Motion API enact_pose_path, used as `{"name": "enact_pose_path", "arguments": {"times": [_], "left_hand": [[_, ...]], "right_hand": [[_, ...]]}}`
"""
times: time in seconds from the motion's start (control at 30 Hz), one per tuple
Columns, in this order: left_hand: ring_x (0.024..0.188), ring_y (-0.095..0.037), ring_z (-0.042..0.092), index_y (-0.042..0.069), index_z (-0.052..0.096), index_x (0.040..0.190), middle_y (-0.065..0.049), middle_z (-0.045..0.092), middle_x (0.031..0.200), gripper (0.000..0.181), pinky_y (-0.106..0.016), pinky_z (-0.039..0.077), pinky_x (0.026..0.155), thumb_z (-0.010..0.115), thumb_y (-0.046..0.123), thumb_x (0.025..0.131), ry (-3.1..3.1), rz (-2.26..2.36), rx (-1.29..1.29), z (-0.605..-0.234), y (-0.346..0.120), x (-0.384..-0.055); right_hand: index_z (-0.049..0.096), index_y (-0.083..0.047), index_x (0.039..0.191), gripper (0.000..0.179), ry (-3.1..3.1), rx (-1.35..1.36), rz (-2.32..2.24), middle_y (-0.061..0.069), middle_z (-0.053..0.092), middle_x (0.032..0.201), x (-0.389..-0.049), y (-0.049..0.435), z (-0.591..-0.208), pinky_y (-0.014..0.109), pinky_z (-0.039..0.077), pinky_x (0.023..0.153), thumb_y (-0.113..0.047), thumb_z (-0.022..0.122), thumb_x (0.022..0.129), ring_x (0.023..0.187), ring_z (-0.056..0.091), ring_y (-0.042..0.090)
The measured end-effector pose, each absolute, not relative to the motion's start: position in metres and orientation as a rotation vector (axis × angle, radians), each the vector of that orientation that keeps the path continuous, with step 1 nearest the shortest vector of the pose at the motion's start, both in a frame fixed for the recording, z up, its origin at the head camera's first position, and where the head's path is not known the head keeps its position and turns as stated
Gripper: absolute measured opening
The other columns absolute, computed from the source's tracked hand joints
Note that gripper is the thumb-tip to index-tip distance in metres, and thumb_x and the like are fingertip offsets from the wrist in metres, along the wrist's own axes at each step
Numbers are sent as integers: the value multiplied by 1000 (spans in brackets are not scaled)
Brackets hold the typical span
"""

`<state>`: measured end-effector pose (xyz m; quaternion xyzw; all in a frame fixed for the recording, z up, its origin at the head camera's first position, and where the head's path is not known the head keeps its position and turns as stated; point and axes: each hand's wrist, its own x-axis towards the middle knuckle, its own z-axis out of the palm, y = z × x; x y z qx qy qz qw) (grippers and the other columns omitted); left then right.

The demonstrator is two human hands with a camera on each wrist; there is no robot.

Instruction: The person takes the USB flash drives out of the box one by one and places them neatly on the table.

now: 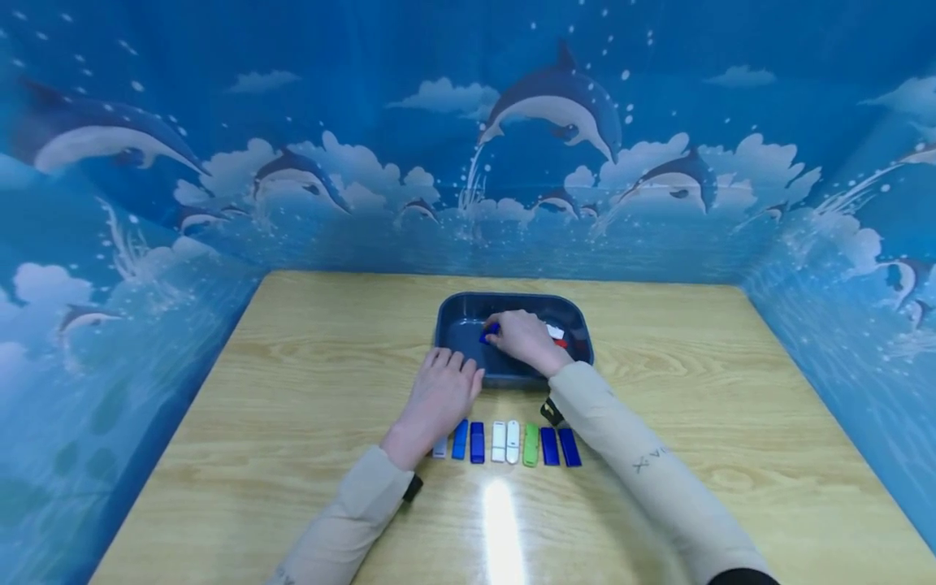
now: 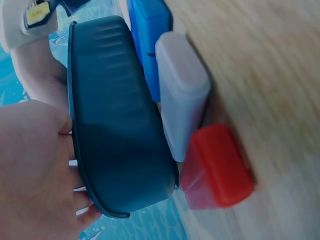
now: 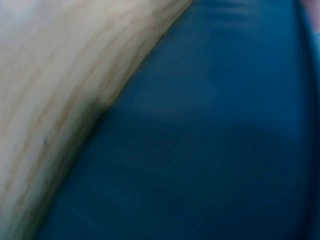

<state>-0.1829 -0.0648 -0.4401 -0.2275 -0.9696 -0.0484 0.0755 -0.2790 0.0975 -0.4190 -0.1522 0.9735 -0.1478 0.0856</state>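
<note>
Inside the dark tray [image 1: 468, 357], my right hand [image 1: 521, 337] pinches a dark blue USB stick [image 1: 488, 334] between thumb and fingers. My left hand [image 1: 442, 388] rests at the tray's front left corner, its fingers loosely extended along the rim; the left wrist view shows that hand [image 2: 35, 170] against the rim. Next to the right hand in the tray lie a white piece [image 1: 555, 331] and a red piece [image 1: 561, 344]. The right wrist view holds mostly the tray's outer wall [image 3: 200, 140], and the right fingers are hidden there.
Several USB sticks stand in a row before the tray, among them a blue one [image 1: 478, 443], a white one [image 1: 499, 442] and a green one [image 1: 530, 445]. A red one [image 2: 220, 167] and a pale grey one [image 2: 182, 90] show at the row's left end. Dolphin-print curtains [image 1: 468, 236] enclose the table.
</note>
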Motion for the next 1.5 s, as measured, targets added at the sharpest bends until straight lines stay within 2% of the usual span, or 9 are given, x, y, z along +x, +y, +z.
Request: {"name": "enact_pose_path", "arguments": {"times": [0.13,0.33,0.57,0.7,0.8,0.93,1.03,1.17,1.5], "left_hand": [[124,-32,59,8,67,122,-14,68,124,39,-51,36,116,42,35,109,-2909,-144,-686,-440,-64,-182],[125,-31,59,9,67,123,-14,68,125,39,-51,36,116,43,35,109,-2904,-127,-677,-439,-63,-182],[127,-31,57,9,67,123,-14,67,128,40,-50,34,118,41,36,109,-2924,-133,-668,-438,-63,-181],[127,-31,57,9,67,123,-14,67,127,40,-50,34,118,41,36,110,-2924,-132,-666,-437,-63,-181],[126,-31,58,9,67,123,-13,67,126,40,-50,35,117,41,36,110,-2919,-130,-661,-438,-63,-182],[126,-31,58,9,67,124,-13,67,127,40,-50,34,118,41,36,110,-2919,-128,-659,-439,-63,-182],[126,-31,58,9,67,124,-13,67,127,40,-50,34,118,41,35,110,-2920,-138,-664,-440,-63,-181],[125,-31,58,9,67,123,-13,68,125,40,-50,34,118,40,35,110,-2916,-146,-664,-442,-64,-182],[125,-31,58,9,67,124,-12,68,124,40,-50,34,118,40,35,110,-2923,-138,-656,-442,-62,-181]], "right_hand": [[73,-16,123,25,2898,-473,-377,10,71,121,-286,99,-425,36,53,66,-26,63,101,80,66,23],[73,-17,102,8,2908,-504,-318,7,71,106,-286,103,-427,44,55,80,-22,70,97,94,66,27],[62,-15,111,28,2910,-437,-380,8,65,85,-282,104,-429,37,49,62,-14,79,89,73,62,26],[59,-11,120,40,2923,-349,-387,12,69,93,-281,105,-429,40,54,65,-23,80,89,81,67,30],[64,-9,111,36,2929,-289,-369,11,70,97,-282,108,-429,41,56,70,-29,82,87,86,68,30],[65,-10,93,27,2894,-230,-399,4,66,80,-282,113,-430,32,48,59,-34,77,91,70,62,20],[67,-8,103,27,2854,-181,-503,0,66,72,-280,118,-428,28,45,54,-35,71,96,61,61,14],[64,-3,123,35,2813,-159,-737,2,73,79,-272,125,-421,27,49,52,-30,66,100,55,62,14],[59,-1,129,30,2715,-199,-1137,14,77,101,-246,151,-399,40,56,56,-20,57,105,58,67,29]]}}
